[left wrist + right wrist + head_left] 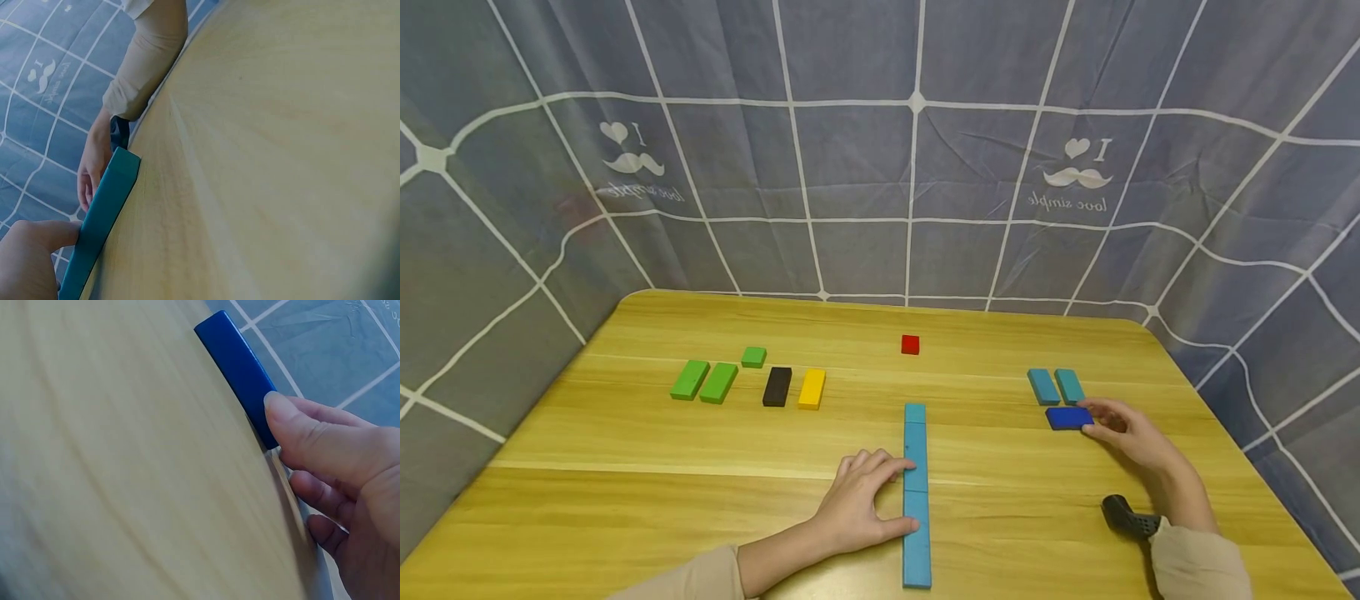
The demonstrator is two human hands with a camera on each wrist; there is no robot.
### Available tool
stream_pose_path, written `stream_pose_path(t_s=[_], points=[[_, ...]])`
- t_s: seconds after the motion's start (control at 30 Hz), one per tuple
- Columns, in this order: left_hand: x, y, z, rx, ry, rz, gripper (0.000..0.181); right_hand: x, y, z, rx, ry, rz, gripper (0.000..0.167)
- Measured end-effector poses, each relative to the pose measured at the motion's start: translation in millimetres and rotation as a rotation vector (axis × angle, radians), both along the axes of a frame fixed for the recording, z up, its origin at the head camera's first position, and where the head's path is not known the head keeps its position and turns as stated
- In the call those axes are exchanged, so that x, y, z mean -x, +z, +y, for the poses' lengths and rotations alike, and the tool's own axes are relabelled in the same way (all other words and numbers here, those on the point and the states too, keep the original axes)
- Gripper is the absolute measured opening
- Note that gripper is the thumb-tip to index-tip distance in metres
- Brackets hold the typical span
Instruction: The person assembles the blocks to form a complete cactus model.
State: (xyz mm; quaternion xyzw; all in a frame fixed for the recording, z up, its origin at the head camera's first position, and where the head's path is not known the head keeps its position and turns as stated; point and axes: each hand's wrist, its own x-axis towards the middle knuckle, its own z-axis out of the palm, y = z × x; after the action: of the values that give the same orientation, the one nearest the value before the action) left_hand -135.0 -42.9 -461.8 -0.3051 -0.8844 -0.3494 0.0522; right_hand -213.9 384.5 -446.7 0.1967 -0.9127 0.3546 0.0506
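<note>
A column of light-blue blocks (916, 537) lies end to end down the middle of the table. My left hand (854, 504) touches its left side with thumb and a fingertip, the fingers spread; in the left wrist view a finger of that hand (31, 256) meets the teal block's side (103, 219). At the right, my right hand (1138, 437) pinches the right end of a dark-blue block (1067, 418) between thumb and finger. The right wrist view shows the thumb of this hand (350, 462) on the end of the dark-blue block (237, 372).
Two blue-teal blocks (1043, 387) lie just behind the dark-blue one. A red block (910, 344) sits at the back. Green blocks (689, 380), a black block (777, 387) and a yellow block (812, 388) lie at left. A dark object (1126, 517) is by the right wrist.
</note>
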Motion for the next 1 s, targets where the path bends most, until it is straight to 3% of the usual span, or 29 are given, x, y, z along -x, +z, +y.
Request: stream_pose_path(t_s=[0.2,0.4,0.57,0.77,1.0], points=[[0.1,1.4,-0.4,0.003,0.001,-0.007,0.057,0.7,1.2,-3.0,-0.002,-0.012,0.013,0.027],[0.2,1.7,-0.1,0.004,-0.004,-0.007,0.057,-3.8,13.8,-23.1,-0.013,-0.005,0.014,0.025],[0.2,1.1,0.3,0.009,0.001,-0.010,0.057,-3.6,18.9,-55.5,0.022,0.116,0.068,0.025],[0.3,1.0,0.2,0.013,0.005,-0.006,0.057,-5.7,12.3,-98.5,0.084,0.303,0.100,0.027],[-0.2,1.6,0.4,0.011,0.006,-0.007,0.058,-12.7,0.7,-135.2,0.088,0.295,0.041,0.021]])
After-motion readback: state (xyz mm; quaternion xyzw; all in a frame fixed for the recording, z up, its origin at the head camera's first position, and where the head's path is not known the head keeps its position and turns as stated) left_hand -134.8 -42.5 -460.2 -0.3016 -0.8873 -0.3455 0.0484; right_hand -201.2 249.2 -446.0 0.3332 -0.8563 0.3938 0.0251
